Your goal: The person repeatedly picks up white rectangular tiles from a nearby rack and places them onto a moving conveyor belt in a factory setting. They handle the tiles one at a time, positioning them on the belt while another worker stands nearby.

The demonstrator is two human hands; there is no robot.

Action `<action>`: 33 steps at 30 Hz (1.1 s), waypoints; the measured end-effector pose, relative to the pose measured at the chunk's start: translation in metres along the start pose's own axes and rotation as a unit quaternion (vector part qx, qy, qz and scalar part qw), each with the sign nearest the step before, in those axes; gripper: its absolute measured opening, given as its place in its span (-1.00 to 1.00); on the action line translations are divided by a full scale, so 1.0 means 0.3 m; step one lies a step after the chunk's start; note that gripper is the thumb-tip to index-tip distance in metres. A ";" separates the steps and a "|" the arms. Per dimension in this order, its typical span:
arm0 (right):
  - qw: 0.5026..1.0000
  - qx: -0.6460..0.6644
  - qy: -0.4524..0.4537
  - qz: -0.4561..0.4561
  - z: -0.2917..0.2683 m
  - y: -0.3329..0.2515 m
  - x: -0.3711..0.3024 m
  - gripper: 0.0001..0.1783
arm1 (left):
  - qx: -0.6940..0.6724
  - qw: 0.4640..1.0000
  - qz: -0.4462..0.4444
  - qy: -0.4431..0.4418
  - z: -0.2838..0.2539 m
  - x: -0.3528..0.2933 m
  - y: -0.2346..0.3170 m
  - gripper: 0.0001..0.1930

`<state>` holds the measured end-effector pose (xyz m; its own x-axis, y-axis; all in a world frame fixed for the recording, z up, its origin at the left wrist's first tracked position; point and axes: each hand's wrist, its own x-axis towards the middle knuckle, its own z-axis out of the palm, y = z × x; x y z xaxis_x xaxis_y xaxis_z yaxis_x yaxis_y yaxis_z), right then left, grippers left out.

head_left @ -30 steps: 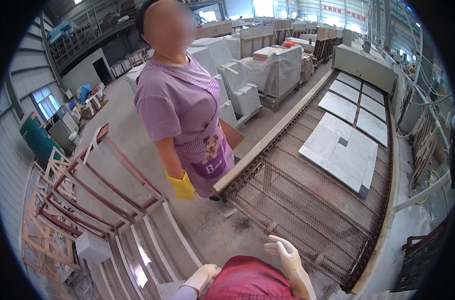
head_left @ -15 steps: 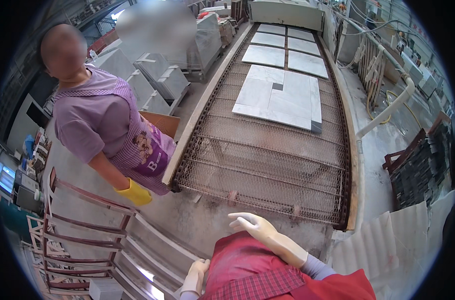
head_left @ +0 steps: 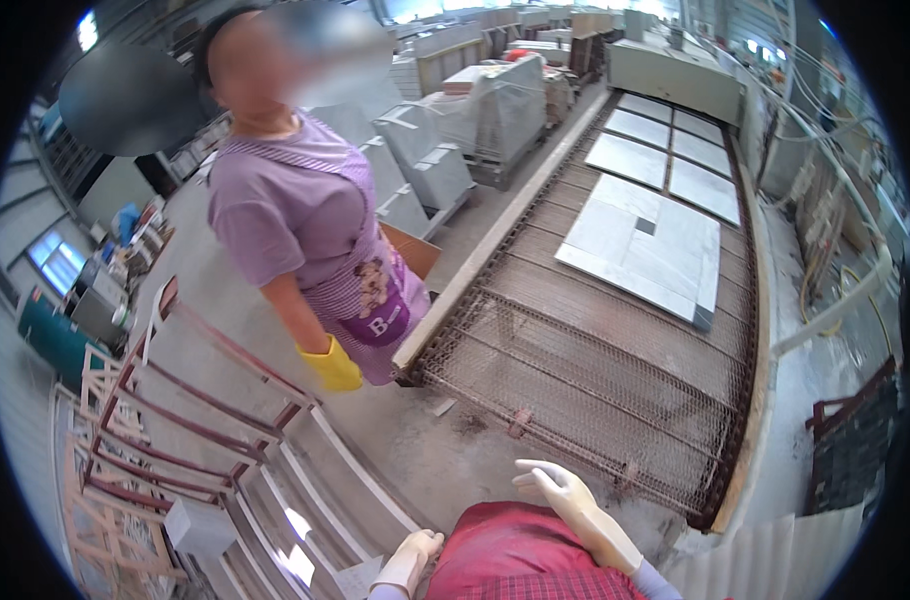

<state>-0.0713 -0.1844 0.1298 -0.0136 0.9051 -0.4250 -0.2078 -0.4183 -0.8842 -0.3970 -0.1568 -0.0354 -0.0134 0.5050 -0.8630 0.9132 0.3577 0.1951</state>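
My right hand [head_left: 573, 503], in a pale rubber glove, is raised in front of my red apron [head_left: 505, 540]. Its fingers are stretched out, with nothing in them, near the close end of a mesh conveyor [head_left: 535, 350]. Low at my left side, beside the apron, my left hand [head_left: 415, 560] wears a similar glove. Its fingers are curled in and no object shows in them. Farther along the conveyor lies a pale stone panel [head_left: 640, 250] made of fitted pieces, with a small dark grey square in it and a grey corner. Neither hand touches it.
Several pale slabs [head_left: 630, 153] lie beyond the panel. A person in a purple checked apron [head_left: 365, 290] and yellow glove [head_left: 330, 366] stands left of the conveyor. Nearer are a dark red metal rack [head_left: 190, 400] and a pale block [head_left: 200, 527]. Dark stacked pieces [head_left: 855, 440] stand right.
My view has swung to the left, so the conveyor, panel and other person appear farther right. Both my hands keep nearly the same pose. The panel stays put on the conveyor.
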 end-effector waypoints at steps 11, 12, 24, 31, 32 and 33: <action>0.996 -0.025 -0.017 0.088 -0.077 0.130 -0.071 -0.59 | 0.015 1.000 -0.014 0.021 0.215 -0.064 -0.110 -0.52; 0.996 -0.024 -0.020 0.086 -0.083 0.136 -0.072 -0.59 | 0.023 0.999 -0.024 0.032 0.218 -0.082 -0.108 -0.52; 0.998 -0.002 -0.001 0.059 -0.116 0.128 -0.056 -0.59 | -0.008 0.998 -0.053 0.037 0.248 -0.063 -0.258 -0.52; 0.994 -0.054 0.001 0.097 -0.114 0.201 -0.067 -0.59 | -0.021 0.998 -0.033 0.044 0.300 -0.169 -0.196 -0.54; 0.993 -0.061 -0.010 0.102 -0.118 0.233 -0.071 -0.58 | -0.056 0.996 -0.061 0.039 0.331 -0.239 -0.188 -0.55; 0.994 -0.054 0.005 0.096 -0.141 0.263 -0.071 -0.58 | -0.056 0.996 -0.045 0.044 0.349 -0.230 -0.189 -0.54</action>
<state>-0.0462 -0.2398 0.0609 -0.0338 0.8074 -0.5890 -0.0953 -0.5893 -0.8023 -0.4052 -0.2940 -0.0358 -0.1342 0.5320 -0.8360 0.8558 0.4875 0.1728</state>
